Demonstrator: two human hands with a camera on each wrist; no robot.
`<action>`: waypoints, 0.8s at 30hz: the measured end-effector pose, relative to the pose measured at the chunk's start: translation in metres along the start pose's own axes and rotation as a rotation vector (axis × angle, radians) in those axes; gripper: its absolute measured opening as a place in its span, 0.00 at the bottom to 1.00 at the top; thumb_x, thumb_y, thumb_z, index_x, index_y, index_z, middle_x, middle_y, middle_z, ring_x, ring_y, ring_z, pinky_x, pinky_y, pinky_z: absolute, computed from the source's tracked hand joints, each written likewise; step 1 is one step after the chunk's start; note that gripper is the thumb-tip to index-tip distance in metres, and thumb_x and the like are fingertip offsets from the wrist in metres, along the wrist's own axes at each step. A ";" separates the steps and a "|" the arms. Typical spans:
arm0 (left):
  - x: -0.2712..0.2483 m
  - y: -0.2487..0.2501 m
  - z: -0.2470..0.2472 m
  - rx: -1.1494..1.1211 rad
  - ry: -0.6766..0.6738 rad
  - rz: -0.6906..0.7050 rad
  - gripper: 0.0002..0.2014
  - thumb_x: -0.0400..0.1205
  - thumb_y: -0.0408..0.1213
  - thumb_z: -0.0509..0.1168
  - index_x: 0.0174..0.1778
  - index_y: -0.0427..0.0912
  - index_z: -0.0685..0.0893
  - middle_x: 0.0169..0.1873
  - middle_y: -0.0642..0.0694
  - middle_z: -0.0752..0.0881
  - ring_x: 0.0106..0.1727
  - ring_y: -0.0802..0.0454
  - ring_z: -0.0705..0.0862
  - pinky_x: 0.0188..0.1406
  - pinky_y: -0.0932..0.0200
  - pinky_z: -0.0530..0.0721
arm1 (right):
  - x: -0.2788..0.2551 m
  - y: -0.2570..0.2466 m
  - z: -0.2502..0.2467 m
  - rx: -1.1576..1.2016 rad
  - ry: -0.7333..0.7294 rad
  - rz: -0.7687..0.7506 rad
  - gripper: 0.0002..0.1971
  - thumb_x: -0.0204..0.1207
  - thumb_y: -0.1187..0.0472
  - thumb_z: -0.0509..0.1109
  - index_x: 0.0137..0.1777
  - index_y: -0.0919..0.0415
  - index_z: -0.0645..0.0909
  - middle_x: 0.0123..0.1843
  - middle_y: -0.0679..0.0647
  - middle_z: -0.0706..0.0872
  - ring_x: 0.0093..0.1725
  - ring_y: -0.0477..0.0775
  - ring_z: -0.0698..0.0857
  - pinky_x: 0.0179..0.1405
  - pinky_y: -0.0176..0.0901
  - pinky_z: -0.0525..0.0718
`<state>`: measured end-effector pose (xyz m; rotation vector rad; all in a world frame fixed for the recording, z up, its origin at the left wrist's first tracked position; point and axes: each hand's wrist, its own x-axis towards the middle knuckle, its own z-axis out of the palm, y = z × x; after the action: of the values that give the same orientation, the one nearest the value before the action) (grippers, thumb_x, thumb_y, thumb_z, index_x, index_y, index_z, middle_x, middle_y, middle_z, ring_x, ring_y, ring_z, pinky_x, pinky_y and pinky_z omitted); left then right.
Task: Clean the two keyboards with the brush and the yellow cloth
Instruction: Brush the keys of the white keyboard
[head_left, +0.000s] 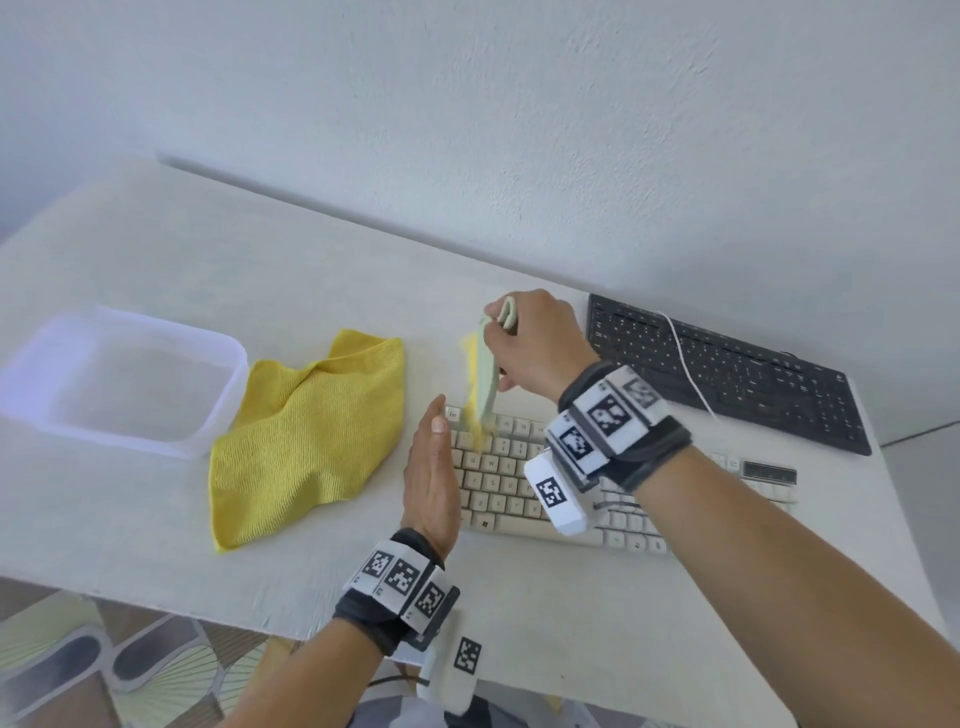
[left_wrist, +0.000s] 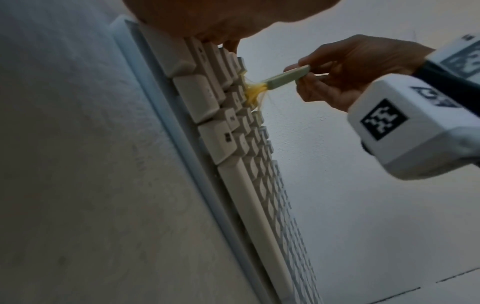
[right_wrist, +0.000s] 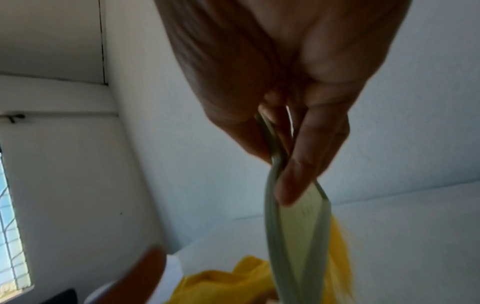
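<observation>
from the head, the right hand (head_left: 535, 348) is gripping the brush (head_left: 487, 374) by its upper handle, fingers curled round it. the brush's long axis is running steeply down and a little toward the person, its yellow bristles landing on the top-left keys of the white keyboard (head_left: 571, 499). the left hand (head_left: 434, 478) is lying flat, fingers straight, edge-on against that keyboard's left end, holding nothing. the cloth (head_left: 306, 436) is lying just left of it, nearer the left hand; the black keyboard (head_left: 727, 374) is lying behind, to the right.

from the left wrist, the bristles (left_wrist: 253, 92) are splaying against the keys, handle pointing away toward the right hand (left_wrist: 355, 70).

from the right wrist, fingers (right_wrist: 298, 170) are pinching the handle (right_wrist: 293, 236), which is hanging down; judging by that, the stroke wants to run rightward along the rows.
</observation>
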<state>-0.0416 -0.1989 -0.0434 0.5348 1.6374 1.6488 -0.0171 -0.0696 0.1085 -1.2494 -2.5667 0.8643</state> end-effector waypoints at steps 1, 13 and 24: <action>0.001 -0.002 0.000 -0.002 0.000 -0.005 0.51 0.68 0.90 0.40 0.82 0.65 0.64 0.85 0.56 0.68 0.87 0.57 0.64 0.89 0.38 0.60 | 0.000 0.000 0.005 -0.017 0.082 -0.037 0.16 0.82 0.63 0.62 0.66 0.67 0.82 0.63 0.57 0.87 0.43 0.53 0.90 0.52 0.49 0.87; 0.001 -0.003 -0.001 -0.004 -0.017 -0.013 0.43 0.70 0.90 0.41 0.78 0.74 0.64 0.85 0.51 0.71 0.86 0.52 0.67 0.87 0.34 0.62 | 0.001 -0.004 0.000 -0.002 0.107 -0.045 0.16 0.82 0.65 0.60 0.67 0.66 0.81 0.39 0.61 0.91 0.31 0.55 0.90 0.48 0.44 0.88; 0.001 0.000 -0.001 0.012 0.003 -0.004 0.44 0.70 0.89 0.40 0.78 0.71 0.65 0.85 0.56 0.69 0.86 0.56 0.66 0.89 0.38 0.61 | -0.010 -0.001 -0.011 0.114 -0.014 0.010 0.09 0.77 0.68 0.60 0.42 0.68 0.81 0.25 0.64 0.86 0.22 0.55 0.87 0.27 0.44 0.88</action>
<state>-0.0430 -0.1995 -0.0441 0.5351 1.6503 1.6384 -0.0070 -0.0725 0.1192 -1.2290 -2.4845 1.0099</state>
